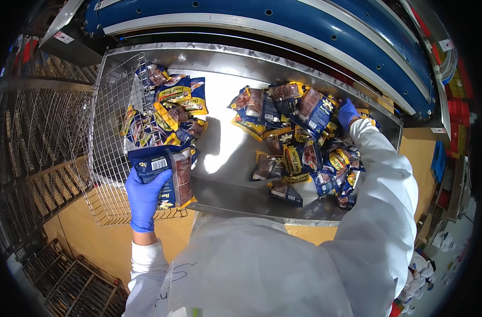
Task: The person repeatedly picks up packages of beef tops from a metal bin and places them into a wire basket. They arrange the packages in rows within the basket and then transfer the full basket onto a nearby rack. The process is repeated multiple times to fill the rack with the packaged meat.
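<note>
In my left hand is a blue-and-yellow pouch of meat, held upright at the front of the wire basket; another blue pouch may overlap it, but I cannot tell. Fingers and thumb close around its lower part. My right hand reaches to the far right of a heap of similar pouches. It lies against the edge of a large blue pouch leaning on the heap; its fingertips are partly hidden, so a grip cannot be made out. More pouches lie in and beside the basket.
The heap and the basket rest on a steel table with raised edges. Behind it runs a blue machine with rounded panels. Wire racks stand at the left. People in white are far off at the lower right.
</note>
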A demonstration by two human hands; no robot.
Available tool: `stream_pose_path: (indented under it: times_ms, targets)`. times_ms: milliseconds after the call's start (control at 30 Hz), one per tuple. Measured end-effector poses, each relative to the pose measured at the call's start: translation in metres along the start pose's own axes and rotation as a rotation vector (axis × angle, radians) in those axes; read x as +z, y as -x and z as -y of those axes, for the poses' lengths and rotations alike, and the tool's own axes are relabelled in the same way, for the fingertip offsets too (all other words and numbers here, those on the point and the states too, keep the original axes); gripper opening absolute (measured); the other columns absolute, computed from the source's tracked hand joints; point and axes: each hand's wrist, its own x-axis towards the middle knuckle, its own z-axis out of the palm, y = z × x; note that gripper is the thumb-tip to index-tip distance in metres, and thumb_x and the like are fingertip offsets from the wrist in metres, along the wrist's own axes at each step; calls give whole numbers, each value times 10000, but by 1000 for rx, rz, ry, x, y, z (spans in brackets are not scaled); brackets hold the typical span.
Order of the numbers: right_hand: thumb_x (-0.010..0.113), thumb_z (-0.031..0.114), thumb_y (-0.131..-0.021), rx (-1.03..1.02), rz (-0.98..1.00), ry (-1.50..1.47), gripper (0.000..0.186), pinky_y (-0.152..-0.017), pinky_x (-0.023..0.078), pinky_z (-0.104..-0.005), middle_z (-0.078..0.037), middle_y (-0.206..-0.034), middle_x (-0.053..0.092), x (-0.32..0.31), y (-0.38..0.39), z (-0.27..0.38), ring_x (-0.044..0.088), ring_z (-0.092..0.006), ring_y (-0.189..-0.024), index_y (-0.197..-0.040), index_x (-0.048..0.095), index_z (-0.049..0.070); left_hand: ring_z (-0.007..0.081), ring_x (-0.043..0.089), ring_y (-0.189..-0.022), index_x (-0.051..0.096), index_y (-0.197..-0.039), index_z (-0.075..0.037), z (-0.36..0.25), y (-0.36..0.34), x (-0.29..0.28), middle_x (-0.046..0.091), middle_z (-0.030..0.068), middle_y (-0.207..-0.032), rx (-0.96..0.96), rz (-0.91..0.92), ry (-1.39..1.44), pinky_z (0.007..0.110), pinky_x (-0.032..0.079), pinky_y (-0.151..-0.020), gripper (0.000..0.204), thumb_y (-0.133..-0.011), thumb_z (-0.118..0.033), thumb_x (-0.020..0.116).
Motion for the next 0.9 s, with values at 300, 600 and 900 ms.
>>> stream_pose_path:
  times_ms: [300,600,900]
  targets:
    - [465,264,-892,-63,-389,-159,313,-1015,322,-477,-43,-1172,614,-87,-40,-1,517,-228,-1151,-1139,628,161,92,624,-736,618,-997,9,-11,-12,16,683,64,-872,25,-10,-59,250,512,-676,340,-720,-114,773]
    - [505,204,-858,-184,-128,-357,323,-928,455,-374,-136,-1171,608,-121,-42,24,582,-260,-1090,-1110,640,54,80,625,-775,624,-1033,-18,-4,17,-95,685,49,-896,51,-222,-6,249,514,-710,353,-716,-71,769]
    - [700,279,-724,463,-553,-1202,387,-734,493,-426,-241,-902,629,-209,97,61,601,-414,-856,-995,591,25,115,620,-774,600,-1031,-6,3,-155,-254,662,61,-919,278,-166,289,242,500,-725,284,-784,-91,708]
